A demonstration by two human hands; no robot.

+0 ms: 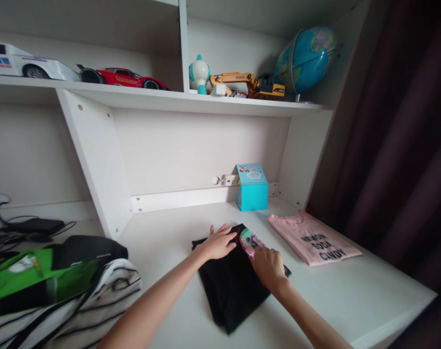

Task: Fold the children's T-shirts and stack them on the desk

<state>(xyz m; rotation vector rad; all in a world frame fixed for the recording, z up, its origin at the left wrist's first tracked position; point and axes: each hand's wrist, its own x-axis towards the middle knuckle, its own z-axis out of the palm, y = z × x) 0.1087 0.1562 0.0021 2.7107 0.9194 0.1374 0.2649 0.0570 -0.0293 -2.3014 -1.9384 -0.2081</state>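
Note:
A folded black garment (232, 286) with a pink and green print lies on the white desk (351, 291) in front of me. My left hand (217, 244) rests flat on its far left part, fingers stretched out. My right hand (267, 267) presses on the garment's right edge beside the print, fingers curled down onto the cloth. A folded pink T-shirt (313, 238) with dark lettering lies to the right, apart from both hands.
A turquoise box (253, 188) stands at the back of the desk by a wall socket. A pile of green, black and striped clothes (60, 286) lies at the left. Toy cars (122, 77), a yellow toy digger (247, 85) and a globe (305, 58) sit on the shelf above. A dark curtain hangs at the right.

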